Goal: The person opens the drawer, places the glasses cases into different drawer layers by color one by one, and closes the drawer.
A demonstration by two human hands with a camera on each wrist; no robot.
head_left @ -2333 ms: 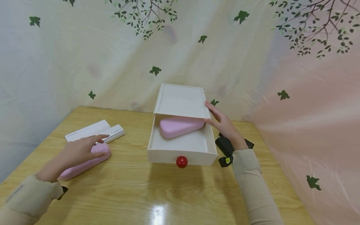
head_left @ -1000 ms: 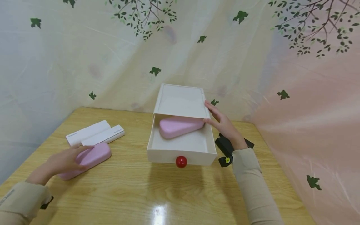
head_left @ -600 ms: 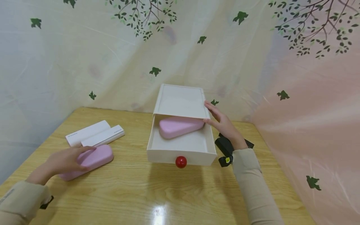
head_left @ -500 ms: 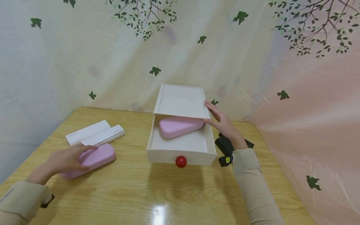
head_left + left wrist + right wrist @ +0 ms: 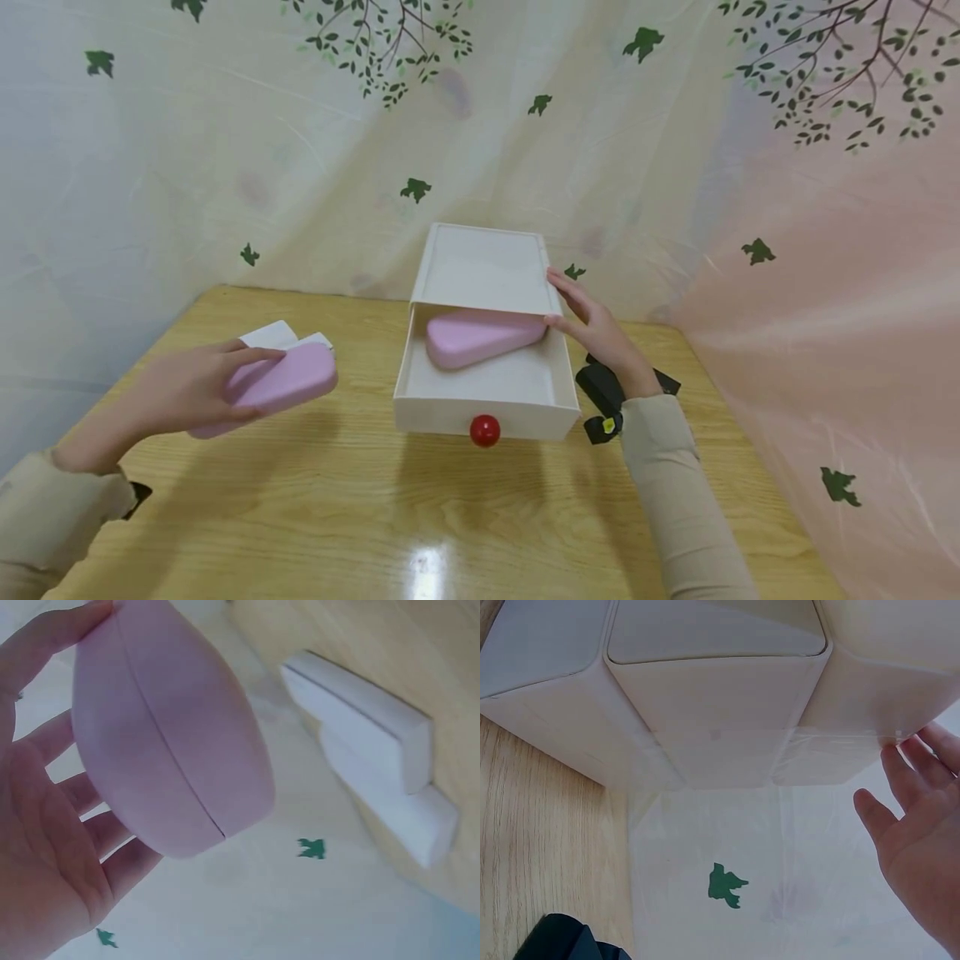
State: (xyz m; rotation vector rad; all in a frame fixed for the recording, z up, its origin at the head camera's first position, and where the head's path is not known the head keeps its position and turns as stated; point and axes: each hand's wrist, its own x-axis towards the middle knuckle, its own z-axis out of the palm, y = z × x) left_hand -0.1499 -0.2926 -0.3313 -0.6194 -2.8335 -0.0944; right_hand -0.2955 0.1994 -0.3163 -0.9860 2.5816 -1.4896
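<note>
We see the left hand pinching a pink case on the left side of the scene, with the thumb along the near side and the index finger laid over the far side. The case sits lengthwise in this grip: its rounded right end juts well past the fingertips, and a little of its left end shows under the hand. From the left wrist we make out a seam running along the case and the other fingers passing behind it. The case is clear of the wooden table, its shadow falling apart from it.

Beyond and partly behind it lie two white boxes side by side, touching.

To the right, near the middle, we have a white housing with its drawer part-way out toward us, a red knob on the front. A second pink case lies slantwise inside, toward the far end.

The right hand, its fingers extended and clamped on nothing, touches the housing's right side with its fingertips. Just beyond its wrist rests a black object.
</note>
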